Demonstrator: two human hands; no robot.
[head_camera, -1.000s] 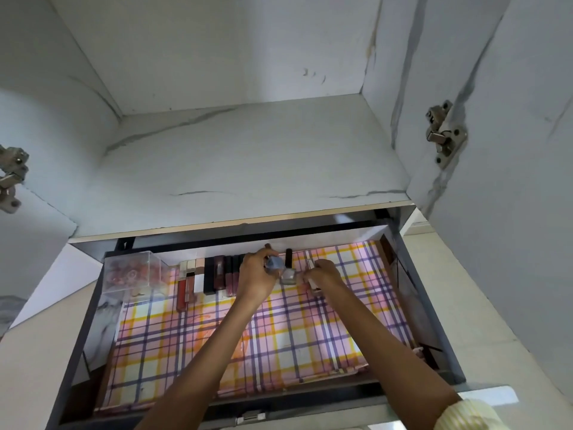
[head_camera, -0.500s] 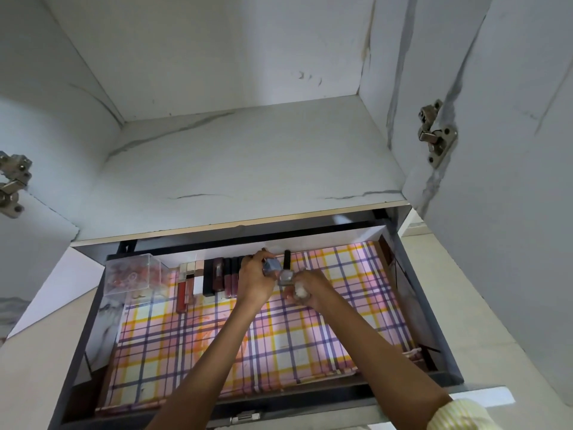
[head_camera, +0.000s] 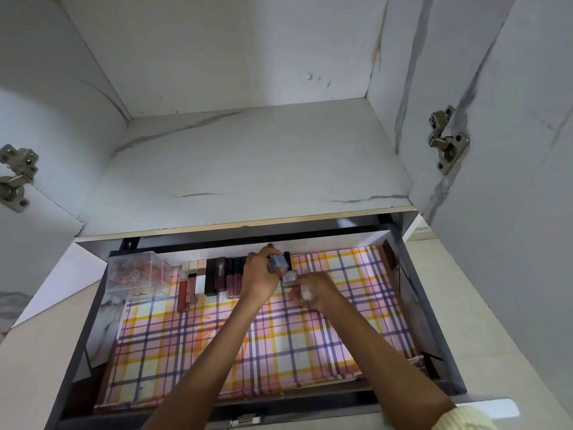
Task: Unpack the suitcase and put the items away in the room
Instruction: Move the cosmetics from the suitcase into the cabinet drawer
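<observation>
An open drawer is lined with pink, yellow and purple plaid paper. Along its back edge lies a row of lip gloss tubes and dark cosmetic sticks. My left hand holds a small grey-blue capped bottle just right of that row. A second small square-capped bottle stands between my hands. My right hand grips a small clear bottle, low over the paper.
A clear plastic box with reddish items sits in the drawer's back left corner. Above the drawer is a bare white marbled cabinet shelf, with open doors and metal hinges on both sides.
My right hand has drawn back slightly toward me with the clear bottle. My left hand stays at the tube row with the grey-blue bottle.
</observation>
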